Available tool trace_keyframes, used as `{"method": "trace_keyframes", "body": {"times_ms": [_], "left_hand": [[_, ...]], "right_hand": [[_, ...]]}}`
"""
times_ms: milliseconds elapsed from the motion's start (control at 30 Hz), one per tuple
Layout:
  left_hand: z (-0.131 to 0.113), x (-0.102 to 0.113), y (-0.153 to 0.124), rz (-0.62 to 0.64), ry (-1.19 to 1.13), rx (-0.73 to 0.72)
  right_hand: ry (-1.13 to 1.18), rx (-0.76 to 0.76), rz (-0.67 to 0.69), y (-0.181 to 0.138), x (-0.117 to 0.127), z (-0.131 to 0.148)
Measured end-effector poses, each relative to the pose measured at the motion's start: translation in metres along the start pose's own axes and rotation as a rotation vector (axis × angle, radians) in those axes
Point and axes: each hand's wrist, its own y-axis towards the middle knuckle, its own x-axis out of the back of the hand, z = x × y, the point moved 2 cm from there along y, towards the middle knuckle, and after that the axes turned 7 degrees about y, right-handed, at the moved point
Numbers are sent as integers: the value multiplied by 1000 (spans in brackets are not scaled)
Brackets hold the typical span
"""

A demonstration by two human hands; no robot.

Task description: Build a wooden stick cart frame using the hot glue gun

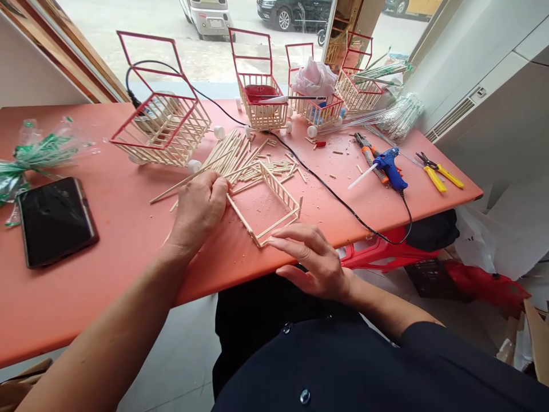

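A half-built frame of thin wooden sticks (268,200) lies on the orange table (107,240) in front of me. My left hand (201,209) rests at its left corner, fingers curled down on the sticks there. A loose pile of wooden sticks (238,154) lies just beyond that hand. My right hand (311,260) hovers at the table's near edge, just in front of the frame, fingers stretched out and holding nothing.
Several finished stick carts with red handles (163,114) (261,94) (319,91) stand at the back. A blue glue gun (388,166), its black cord (338,197), pliers (366,151) and yellow cutters (440,174) lie right. A black tablet (54,220) lies left.
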Motion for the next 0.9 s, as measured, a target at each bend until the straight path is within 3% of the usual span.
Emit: {"method": "trace_keyframes", "body": {"times_ms": [267, 433, 600, 900], "left_hand": [[-2, -1, -1, -4, 60, -7], [-1, 1, -1, 5, 67, -4], [-3, 2, -2, 10, 53, -11], [4, -1, -2, 2, 19, -1]], "right_hand": [[51, 19, 35, -1, -17, 5], [27, 27, -144, -3, 1, -5], [-97, -158, -274, 1, 23, -25], [-155, -394, -151, 2, 18, -48]]}}
